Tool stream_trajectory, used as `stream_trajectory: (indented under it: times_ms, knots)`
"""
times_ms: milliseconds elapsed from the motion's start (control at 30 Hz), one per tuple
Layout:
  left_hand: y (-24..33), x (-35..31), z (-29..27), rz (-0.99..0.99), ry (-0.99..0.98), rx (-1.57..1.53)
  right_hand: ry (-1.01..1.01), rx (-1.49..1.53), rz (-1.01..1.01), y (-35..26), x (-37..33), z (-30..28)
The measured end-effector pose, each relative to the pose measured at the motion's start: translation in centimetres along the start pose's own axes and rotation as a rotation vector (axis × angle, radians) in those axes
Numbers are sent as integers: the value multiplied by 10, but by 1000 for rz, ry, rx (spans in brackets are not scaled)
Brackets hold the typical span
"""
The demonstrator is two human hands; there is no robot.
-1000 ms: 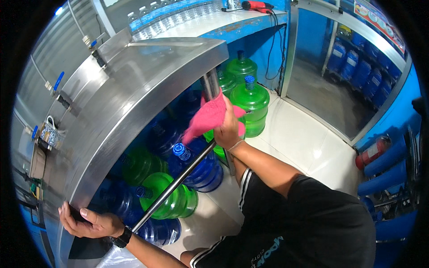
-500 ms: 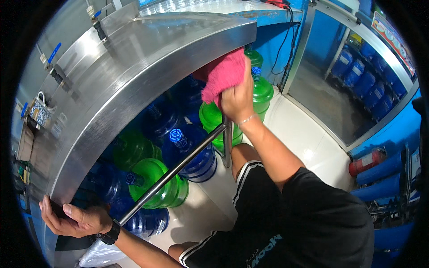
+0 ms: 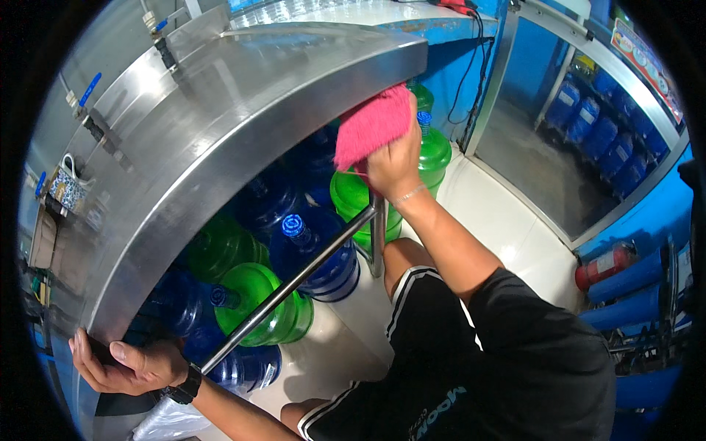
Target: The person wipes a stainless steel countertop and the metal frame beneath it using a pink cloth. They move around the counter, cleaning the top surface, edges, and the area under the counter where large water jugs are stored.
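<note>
Gripping bunched pink fuzzy cloth (image 3: pixel 373 128) in right hand (image 3: pixel 393 165) under far-right corner of thick-edged silver steel table (image 3: pixel 184 125), apparently wiping. Can't tell left hand's (image 3: pixel 138 367) hold, near-left corner. Next: press evenly.

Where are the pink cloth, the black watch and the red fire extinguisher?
Pink cloth (image 3: pixel 375 128): head view, middle of its surface.
Black watch (image 3: pixel 188 386): head view, its visible middle.
Fire extinguisher (image 3: pixel 609 267): head view, its red cylinder.
</note>
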State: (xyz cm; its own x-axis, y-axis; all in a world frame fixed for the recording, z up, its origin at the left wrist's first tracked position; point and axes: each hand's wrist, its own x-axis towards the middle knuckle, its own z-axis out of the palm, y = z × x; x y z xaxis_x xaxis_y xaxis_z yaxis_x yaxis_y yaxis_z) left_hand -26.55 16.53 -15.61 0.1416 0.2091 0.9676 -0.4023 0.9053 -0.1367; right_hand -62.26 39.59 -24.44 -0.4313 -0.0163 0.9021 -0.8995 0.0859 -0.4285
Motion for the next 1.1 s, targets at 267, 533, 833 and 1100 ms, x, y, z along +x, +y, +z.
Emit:
stream_trajectory:
  times_ms: [267,533,833,1100]
  knots:
    - [-2,-2,2,4,17,-36,-318,-112,34,18,-145,-15]
    - [-5,0,4,8,40,-63,-128,-53,62,-18,-7,-16]
    - [-7,-4,8,-6,86,-53,-239,-133,-85,7,-103,-9]
    - [-4,-4,1,4,23,29,-200,-73,-12,4,-9,-16]
